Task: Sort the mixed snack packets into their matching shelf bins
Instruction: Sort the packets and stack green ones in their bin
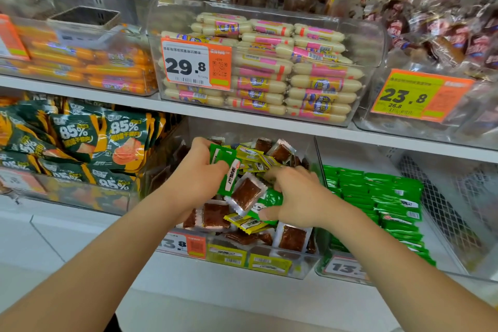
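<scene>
A clear bin (301, 264) on the lower shelf holds mixed snack packets: brown clear-wrapped squares (245, 193), yellow packets (244, 222) and green ones. My left hand (198, 170) is inside the bin and grips several green packets (223, 162) held upright. My right hand (293, 195) reaches into the pile, its fingers curled round another green packet (270, 201). To the right stands a clear bin (347, 268) filled with stacked green packets (388, 197).
Green-and-orange 85% pouches (80, 143) fill the bin to the left. On the shelf above stand bins of pale sausages (269, 67), orange sausages (89, 67) and brown wrapped snacks (444, 43). A white mesh divider (442, 207) borders the green bin on the right.
</scene>
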`<state>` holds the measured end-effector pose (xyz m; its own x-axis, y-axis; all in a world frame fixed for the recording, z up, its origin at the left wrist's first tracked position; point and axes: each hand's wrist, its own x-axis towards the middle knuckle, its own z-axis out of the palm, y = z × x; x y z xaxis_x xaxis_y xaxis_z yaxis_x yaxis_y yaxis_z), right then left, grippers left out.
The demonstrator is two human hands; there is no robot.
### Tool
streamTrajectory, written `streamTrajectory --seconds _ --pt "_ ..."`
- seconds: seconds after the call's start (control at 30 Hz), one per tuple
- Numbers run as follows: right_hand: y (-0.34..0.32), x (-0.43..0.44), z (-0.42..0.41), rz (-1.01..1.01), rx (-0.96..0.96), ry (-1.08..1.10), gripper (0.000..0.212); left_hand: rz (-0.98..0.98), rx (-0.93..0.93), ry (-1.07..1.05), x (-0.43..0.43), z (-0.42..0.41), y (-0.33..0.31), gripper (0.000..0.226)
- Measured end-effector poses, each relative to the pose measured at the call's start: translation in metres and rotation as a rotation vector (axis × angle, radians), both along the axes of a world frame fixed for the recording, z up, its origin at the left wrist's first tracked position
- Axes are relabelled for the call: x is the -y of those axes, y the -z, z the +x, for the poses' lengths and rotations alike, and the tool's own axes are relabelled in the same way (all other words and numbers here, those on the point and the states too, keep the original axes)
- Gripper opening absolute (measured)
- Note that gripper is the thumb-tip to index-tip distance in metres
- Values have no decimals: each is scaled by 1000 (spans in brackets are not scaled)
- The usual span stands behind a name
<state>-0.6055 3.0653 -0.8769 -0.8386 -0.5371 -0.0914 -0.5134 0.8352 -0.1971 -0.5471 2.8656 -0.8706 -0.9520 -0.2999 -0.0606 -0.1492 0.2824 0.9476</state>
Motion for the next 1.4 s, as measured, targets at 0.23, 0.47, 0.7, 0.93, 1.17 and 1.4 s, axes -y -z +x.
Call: streamTrajectory --seconds 0.23,0.47,0.7,0.93,1.17,1.4 --pt "-16 -4 6 -661 -26 204 15 171 -51 39 -17 3 0 33" --pt "2 28 22 -926 246 295 32 475 -51 49 -30 2 -4 37" --pt "10 39 -22 -657 23 240 41 -74 -188 -66 -9 -7 -1 21" --pt "12 48 -73 -88 -155 290 33 -215 -77 -117 0 -16 -2 15" --pt "22 55 -91 39 -79 320 49 -282 -42 -108 9 -19 4 18" --pt "30 54 -89 -169 -19 333 42 -284 -27 -76 9 -18 4 20"
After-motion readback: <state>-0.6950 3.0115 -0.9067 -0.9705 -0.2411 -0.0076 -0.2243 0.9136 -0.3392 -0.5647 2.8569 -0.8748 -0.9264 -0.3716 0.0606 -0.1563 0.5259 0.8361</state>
